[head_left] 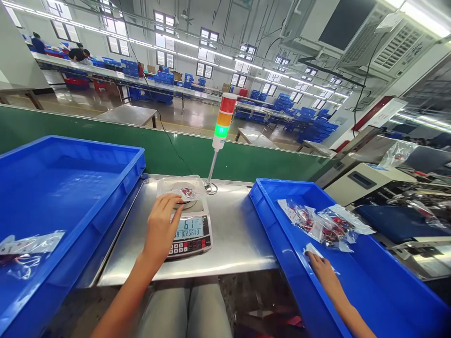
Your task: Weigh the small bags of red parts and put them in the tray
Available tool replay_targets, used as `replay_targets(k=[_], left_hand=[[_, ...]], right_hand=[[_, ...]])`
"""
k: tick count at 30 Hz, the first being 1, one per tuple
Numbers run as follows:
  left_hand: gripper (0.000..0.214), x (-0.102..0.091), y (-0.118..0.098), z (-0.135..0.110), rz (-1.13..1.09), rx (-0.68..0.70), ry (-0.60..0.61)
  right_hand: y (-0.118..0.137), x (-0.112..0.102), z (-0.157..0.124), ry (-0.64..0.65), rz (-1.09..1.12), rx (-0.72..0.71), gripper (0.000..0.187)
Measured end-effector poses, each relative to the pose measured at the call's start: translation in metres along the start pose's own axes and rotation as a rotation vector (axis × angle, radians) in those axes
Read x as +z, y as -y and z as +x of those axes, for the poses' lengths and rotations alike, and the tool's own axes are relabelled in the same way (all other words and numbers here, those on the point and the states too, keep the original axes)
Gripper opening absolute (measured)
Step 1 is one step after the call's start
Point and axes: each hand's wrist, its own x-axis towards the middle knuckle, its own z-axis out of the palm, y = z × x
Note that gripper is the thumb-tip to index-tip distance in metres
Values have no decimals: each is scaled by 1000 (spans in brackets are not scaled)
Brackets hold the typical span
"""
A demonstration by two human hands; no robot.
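Now the weighing of a small bag seems to be the step in hand: on the digital counting scale (pixel 192 234), inside a clear plastic tray (pixel 176 185), lies a clear bag of red parts (pixel 186 192). The left hand (pixel 160 230) is half curled over it, with fingertips (pixel 176 199) at its edge, though I cannot tell if it really grips. The right hand (pixel 319 270), nearly flat and open, rests on a small clear bag (pixel 313 251) in the blue plastic crate (pixel 282 220). A true reading would call for the left hand to come off the bag.
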Motion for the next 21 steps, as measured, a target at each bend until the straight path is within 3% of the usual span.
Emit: replay_targets(k=[3,6,9,12,14,17,21], left_hand=[[20,11,4,1,61,17,99],[31,24,10,10,81,-24,215],[22,36,17,28,11,-156,258],[15,35,26,48,9,-314,149],[16,20,33,59,11,-465,-19],[20,-22,47,69,-25,-656,-277],[28,-93,68,62,127,-695,-529]], right_hand=[[-2,-36,13,-72,49,92,41],[28,-96,35,-250,172,173,46],[97,-155,60,-343,448,16,46],[185,-191,84,-292,658,-275,39],[242,-199,101,-206,736,-464,38],[314,-194,128,-27,787,-725,48],[385,-174,166,120,715,-906,56]])
